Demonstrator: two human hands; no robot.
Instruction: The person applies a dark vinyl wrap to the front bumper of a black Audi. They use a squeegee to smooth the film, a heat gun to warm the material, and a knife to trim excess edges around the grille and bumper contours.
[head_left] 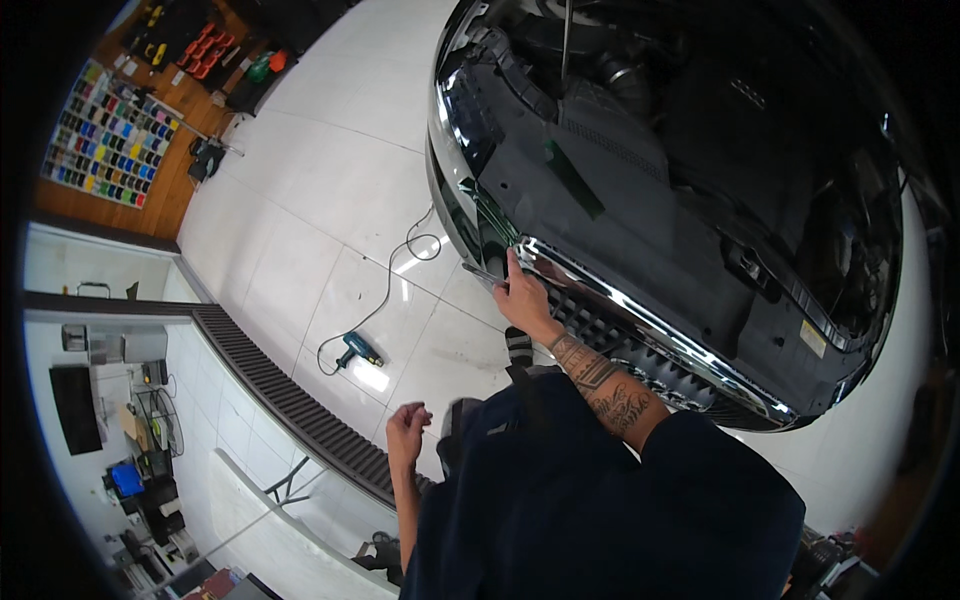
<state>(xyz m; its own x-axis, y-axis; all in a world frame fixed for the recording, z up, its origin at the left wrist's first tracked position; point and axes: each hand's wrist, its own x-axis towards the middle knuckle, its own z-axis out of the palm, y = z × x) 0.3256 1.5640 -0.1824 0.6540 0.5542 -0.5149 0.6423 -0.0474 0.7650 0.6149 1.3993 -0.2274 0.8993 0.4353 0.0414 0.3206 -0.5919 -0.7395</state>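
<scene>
My right hand is at the front corner of a dark car with its hood raised. A slim grey tool, its kind unclear, sticks out from its closed fingers. The index finger points up against the end of the chrome grille trim, beside the headlight. My left hand hangs low at my left side, away from the car. Its fingers are curled in, and whatever they may hold is too small to make out.
A blue heat gun lies on the white tiled floor, its cord looping toward the car. A dark green strip shows on the black engine-bay cover. A ribbed dark ledge and white table stand left.
</scene>
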